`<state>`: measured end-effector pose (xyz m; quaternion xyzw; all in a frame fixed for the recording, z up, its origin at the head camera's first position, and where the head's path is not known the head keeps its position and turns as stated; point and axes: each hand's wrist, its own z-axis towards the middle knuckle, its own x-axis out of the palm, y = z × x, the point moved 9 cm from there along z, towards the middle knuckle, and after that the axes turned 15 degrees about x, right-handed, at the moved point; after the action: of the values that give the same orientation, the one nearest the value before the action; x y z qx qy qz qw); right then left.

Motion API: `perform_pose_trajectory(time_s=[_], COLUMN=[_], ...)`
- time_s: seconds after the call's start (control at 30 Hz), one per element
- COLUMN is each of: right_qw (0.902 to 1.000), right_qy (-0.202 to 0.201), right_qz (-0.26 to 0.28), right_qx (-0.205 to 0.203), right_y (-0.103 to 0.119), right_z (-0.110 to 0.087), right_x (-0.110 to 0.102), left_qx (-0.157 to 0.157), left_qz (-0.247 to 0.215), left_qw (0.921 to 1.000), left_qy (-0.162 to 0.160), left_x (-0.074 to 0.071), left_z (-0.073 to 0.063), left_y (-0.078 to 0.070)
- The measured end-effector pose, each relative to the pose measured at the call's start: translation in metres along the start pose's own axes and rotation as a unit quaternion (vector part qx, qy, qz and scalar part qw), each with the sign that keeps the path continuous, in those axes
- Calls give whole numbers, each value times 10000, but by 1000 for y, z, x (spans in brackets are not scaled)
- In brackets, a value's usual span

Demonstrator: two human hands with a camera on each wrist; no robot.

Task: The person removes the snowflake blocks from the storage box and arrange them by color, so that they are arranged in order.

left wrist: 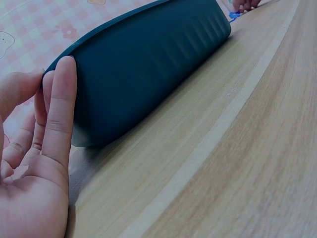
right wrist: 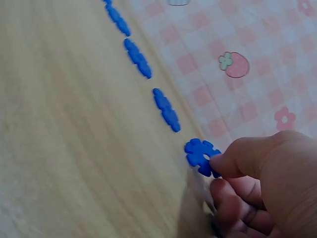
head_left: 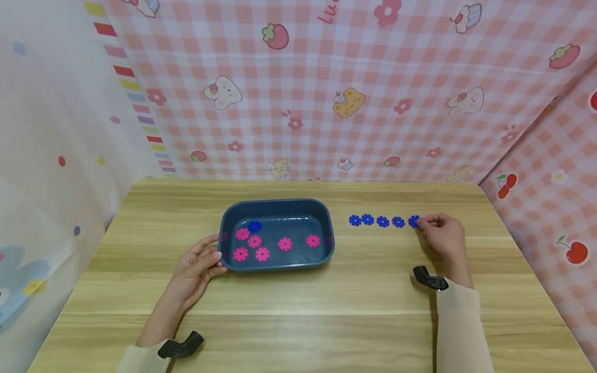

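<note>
My right hand [head_left: 443, 234] pinches a blue notched plastic disc [right wrist: 199, 154] by its edge, thumb on top, at the right end of a row of similar discs. The held disc is tilted in the right wrist view, low over the table. A dark blue rectangular tray [head_left: 280, 267] sits left of the row. At its left end my left hand [head_left: 198, 267] grips the wall, with the thumb at the rim and fingers along the outside. Inside the tray lie several pink discs [head_left: 285, 244], mostly toward the left, and one blue disc [head_left: 254, 227].
The other blue discs [head_left: 383, 221] lie flat on the wooden table [head_left: 326, 321], the two leftmost close together. A pink checked cloth [head_left: 308, 77] hangs behind the table's back edge, with more cloth at both sides.
</note>
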<state>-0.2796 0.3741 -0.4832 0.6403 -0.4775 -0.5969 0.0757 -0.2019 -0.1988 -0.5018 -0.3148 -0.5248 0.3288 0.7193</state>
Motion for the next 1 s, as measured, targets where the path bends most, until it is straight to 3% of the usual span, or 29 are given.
perform_pose_trajectory(time_s=[0.3, 0.47, 0.77, 1.0], right_qw=[9980, 9979, 9978, 9978], right_qy=[-399, -490, -266, 154], right_qz=[-429, -344, 349, 601], right_qx=[224, 258, 492, 214], right_y=[1, 0, -8, 5], right_z=[0, 1, 2, -2], right_x=[2, 1, -6, -5], left_qx=[-13, 14, 1, 10], left_qz=[-35, -54, -40, -40], left_qw=[10000, 10000, 10000, 10000], left_qy=[11, 41, 29, 52], left_x=[0, 1, 0, 1], left_z=[1, 1, 0, 0], left_y=[1, 0, 1, 0])
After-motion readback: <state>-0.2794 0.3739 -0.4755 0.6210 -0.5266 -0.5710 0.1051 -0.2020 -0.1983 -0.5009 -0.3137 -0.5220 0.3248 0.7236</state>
